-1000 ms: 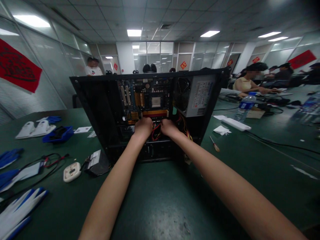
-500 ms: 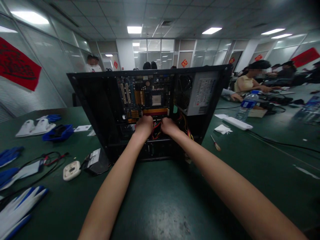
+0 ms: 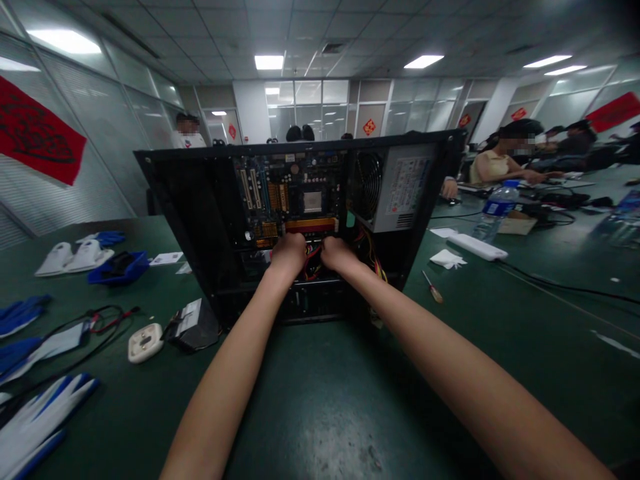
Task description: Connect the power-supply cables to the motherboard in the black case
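An open black computer case [image 3: 180,220] stands on the green table, its inside facing me. Within it are the motherboard [image 3: 295,177] and, at the upper right, a silver power supply [image 3: 407,187] with a fan. Both hands reach into the lower middle of the case, just below the memory slots [image 3: 313,227]. My left hand [image 3: 289,252] is closed, and its fingertips are hidden from me. Close on its right, my right hand [image 3: 337,253] is closed too, beside red, yellow and black cables [image 3: 314,257]. What either hand pinches, if anything, is hidden.
Left of the case lie a black box-shaped part [image 3: 195,327], a white square object [image 3: 145,343], a blue tray [image 3: 120,267] and gloves [image 3: 45,420]. To the right are a screwdriver [image 3: 433,288], a white power strip [image 3: 477,247] and a water bottle [image 3: 495,210]. People sit beyond.
My hands stay in nearly the same place inside the case. Beyond the case at right, another person's hand has drawn back leftward. The view has shifted very slightly.
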`<action>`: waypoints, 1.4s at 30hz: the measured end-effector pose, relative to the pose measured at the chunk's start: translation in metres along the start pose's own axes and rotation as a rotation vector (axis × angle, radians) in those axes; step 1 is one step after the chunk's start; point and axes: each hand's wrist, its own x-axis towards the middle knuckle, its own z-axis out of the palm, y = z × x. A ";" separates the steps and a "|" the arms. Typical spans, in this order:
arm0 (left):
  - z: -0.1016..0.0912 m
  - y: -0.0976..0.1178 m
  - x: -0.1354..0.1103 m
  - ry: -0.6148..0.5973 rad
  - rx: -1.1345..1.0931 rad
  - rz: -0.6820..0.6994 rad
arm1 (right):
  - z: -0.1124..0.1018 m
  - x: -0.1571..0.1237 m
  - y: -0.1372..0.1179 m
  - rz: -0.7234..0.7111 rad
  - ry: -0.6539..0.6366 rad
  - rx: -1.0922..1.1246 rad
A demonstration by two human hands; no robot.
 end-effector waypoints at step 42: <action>0.000 0.000 -0.016 -0.211 -0.178 0.330 | -0.003 -0.012 0.003 -0.196 -0.169 -0.126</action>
